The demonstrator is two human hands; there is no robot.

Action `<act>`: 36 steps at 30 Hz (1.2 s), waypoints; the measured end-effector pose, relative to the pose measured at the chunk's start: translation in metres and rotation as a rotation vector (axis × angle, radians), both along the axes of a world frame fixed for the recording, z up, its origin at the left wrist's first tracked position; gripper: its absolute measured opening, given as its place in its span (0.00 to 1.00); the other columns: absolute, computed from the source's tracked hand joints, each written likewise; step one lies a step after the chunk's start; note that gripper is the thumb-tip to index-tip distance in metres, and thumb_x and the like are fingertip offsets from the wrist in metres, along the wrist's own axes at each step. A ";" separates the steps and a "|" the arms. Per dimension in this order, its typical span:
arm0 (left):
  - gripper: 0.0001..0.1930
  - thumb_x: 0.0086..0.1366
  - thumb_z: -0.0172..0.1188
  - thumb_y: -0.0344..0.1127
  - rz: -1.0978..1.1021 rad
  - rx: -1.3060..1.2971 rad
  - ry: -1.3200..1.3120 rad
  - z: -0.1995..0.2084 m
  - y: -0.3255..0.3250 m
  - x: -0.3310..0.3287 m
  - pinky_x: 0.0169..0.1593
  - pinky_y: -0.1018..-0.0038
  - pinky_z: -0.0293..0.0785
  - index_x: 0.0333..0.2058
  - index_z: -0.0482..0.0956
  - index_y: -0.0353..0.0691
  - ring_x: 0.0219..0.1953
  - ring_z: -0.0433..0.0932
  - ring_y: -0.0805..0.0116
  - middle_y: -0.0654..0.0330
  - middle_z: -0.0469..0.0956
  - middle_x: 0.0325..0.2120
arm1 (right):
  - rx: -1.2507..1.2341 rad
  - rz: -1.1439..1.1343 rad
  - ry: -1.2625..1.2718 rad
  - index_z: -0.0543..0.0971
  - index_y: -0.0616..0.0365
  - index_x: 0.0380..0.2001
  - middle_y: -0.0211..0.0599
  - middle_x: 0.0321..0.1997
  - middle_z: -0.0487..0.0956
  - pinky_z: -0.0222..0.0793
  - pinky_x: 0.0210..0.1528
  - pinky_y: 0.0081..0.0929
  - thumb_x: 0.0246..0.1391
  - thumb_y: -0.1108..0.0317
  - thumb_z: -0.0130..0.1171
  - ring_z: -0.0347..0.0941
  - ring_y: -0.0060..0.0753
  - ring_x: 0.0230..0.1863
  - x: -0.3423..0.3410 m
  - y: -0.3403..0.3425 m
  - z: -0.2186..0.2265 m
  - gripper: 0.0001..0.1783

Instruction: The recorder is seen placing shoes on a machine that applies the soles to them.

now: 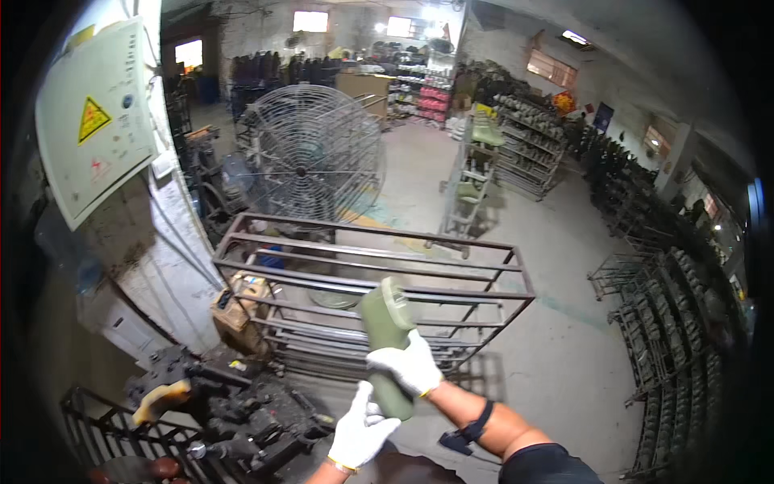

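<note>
In front of me, an olive-green rubber boot (379,323) is held at a tilt, its paler sole edge showing at the upper end. White-gloved, my right hand (409,367) wraps round its middle from the right. Lower down, my left hand (363,431), also in a white glove, has its thumb and fingers about the boot's lower end. Part of the boot is hidden behind the right glove. Just beyond the boot stands a brown metal frame rack (516,278) with several horizontal bars.
Dark machinery (234,403) sits at the lower left, beside a cardboard box (242,302). A white electrical cabinet (97,129) hangs on the left. Past the rack are a large caged fan (302,169) and a trolley (468,189) with boots. Shoe racks (677,339) line the right.
</note>
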State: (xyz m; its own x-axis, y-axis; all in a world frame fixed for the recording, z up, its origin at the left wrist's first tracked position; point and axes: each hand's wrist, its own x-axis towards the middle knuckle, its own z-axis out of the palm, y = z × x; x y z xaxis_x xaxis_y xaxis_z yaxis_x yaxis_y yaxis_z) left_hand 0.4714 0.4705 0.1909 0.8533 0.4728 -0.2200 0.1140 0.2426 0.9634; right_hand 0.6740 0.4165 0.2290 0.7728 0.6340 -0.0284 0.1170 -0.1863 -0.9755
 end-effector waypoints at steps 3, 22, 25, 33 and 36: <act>0.38 0.62 0.77 0.47 -0.320 0.592 0.078 -0.025 -0.022 0.043 0.56 0.67 0.81 0.67 0.75 0.36 0.49 0.85 0.66 0.53 0.85 0.49 | 0.042 -0.252 -0.028 0.74 0.62 0.61 0.48 0.52 0.84 0.80 0.54 0.40 0.45 0.54 0.82 0.82 0.40 0.50 0.134 -0.092 0.020 0.44; 0.37 0.69 0.62 0.61 -0.016 0.452 0.871 -0.159 -0.045 -0.164 0.65 0.59 0.76 0.64 0.77 0.36 0.61 0.81 0.45 0.44 0.80 0.61 | 0.008 -0.125 -0.654 0.79 0.66 0.55 0.41 0.49 0.80 0.74 0.57 0.31 0.58 0.76 0.71 0.76 0.32 0.50 0.174 -0.067 -0.028 0.22; 0.38 0.69 0.61 0.62 0.192 0.270 0.688 -0.176 -0.069 -0.206 0.63 0.60 0.78 0.65 0.76 0.36 0.58 0.82 0.43 0.43 0.82 0.58 | 0.142 0.569 -0.601 0.80 0.65 0.49 0.34 0.39 0.79 0.75 0.42 0.26 0.43 0.81 0.71 0.75 0.26 0.37 -0.009 0.008 -0.046 0.26; 0.35 0.67 0.66 0.52 0.697 0.165 0.695 -0.109 -0.160 -0.379 0.63 0.56 0.75 0.63 0.76 0.28 0.60 0.80 0.42 0.38 0.81 0.57 | -0.017 1.487 0.609 0.73 0.62 0.67 0.34 0.52 0.80 0.76 0.57 0.31 0.59 0.61 0.77 0.76 0.27 0.50 -0.456 0.142 -0.020 0.38; 0.35 0.68 0.65 0.52 0.923 0.146 0.737 -0.143 -0.196 -0.444 0.63 0.57 0.75 0.64 0.76 0.30 0.58 0.80 0.42 0.39 0.82 0.56 | -0.166 1.490 0.626 0.75 0.62 0.61 0.38 0.54 0.80 0.77 0.54 0.38 0.64 0.56 0.70 0.79 0.34 0.50 -0.571 0.193 -0.017 0.30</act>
State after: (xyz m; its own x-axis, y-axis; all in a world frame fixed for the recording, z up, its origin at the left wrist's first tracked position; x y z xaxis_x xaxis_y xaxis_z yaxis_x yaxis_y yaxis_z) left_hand 0.0276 0.2745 0.0477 -0.1323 0.9034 -0.4079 0.4922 0.4171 0.7640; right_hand 0.1025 0.6092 0.2122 -0.6482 0.7271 -0.2260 -0.1057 -0.3799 -0.9190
